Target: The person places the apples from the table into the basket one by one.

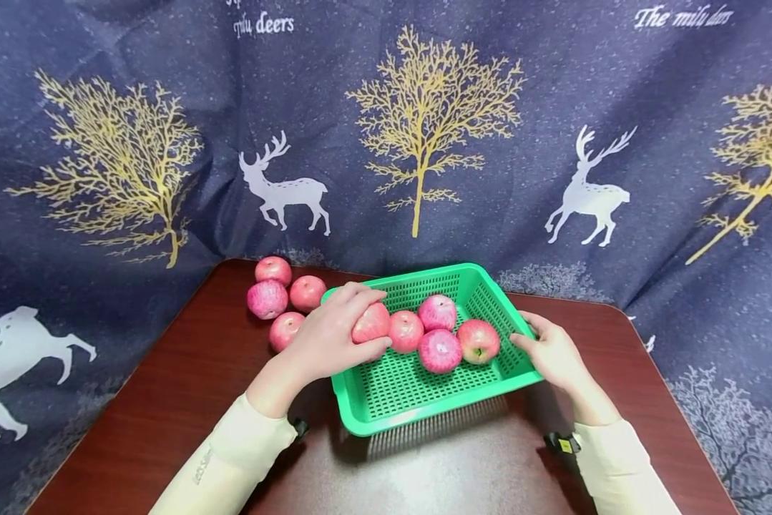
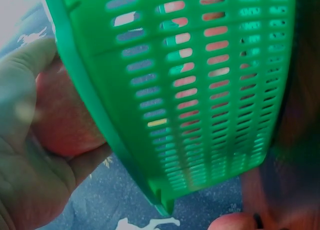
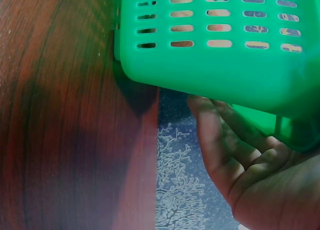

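My left hand grips a red apple over the left side of a green plastic basket. The left wrist view has this apple beside the basket's rim, with the fingers and thumb around it. Inside the basket lie several apples, among them a striped one and a yellow-red one. At the right end my right hand holds the basket's rim, thumb inside. In the right wrist view, the fingers of the right hand are curled at the rim.
Several more apples stand on the brown table left of the basket, including one close to my left hand and another at the back edge. A dark blue cloth with deer and trees hangs behind the table.
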### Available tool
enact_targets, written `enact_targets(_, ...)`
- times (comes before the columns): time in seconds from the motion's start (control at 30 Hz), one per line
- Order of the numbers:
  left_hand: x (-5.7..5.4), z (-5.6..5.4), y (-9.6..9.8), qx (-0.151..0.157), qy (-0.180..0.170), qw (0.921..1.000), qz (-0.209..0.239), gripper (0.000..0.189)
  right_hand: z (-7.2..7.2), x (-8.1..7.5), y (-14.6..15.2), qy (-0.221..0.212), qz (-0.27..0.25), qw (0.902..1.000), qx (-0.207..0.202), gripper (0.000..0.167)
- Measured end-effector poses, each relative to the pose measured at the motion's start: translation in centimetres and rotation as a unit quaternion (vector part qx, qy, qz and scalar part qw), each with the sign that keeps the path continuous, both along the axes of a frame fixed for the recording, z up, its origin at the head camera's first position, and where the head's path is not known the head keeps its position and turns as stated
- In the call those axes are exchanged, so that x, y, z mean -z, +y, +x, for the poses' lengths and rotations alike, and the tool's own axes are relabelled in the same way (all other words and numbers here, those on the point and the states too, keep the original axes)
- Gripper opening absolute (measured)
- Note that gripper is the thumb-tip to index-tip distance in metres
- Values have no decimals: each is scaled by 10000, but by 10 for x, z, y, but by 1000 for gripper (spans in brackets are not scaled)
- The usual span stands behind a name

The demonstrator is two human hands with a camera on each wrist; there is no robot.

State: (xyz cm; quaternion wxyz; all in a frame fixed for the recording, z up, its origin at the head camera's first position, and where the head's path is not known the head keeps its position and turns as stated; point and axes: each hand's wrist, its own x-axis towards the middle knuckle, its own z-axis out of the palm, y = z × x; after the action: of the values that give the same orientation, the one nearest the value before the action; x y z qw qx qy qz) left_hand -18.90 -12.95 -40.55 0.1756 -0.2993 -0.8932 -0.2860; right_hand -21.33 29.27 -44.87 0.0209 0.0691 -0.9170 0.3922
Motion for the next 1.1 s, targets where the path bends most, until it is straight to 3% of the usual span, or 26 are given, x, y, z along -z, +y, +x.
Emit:
enact_targets(0.33, 2, 3, 9, 311, 35, 9986, -424, 66, -1, 2, -1, 23, -82, 10000, -7, 55)
enact_targets(0.7, 0, -1, 18, 648, 99, 9949, -760, 60, 1, 0, 2, 103, 112, 9999, -17, 55)
enact_targets(1.1, -6, -6, 31, 928, -337, 9870, -1271, 60, 0, 2, 1, 100, 101, 9999, -21, 54)
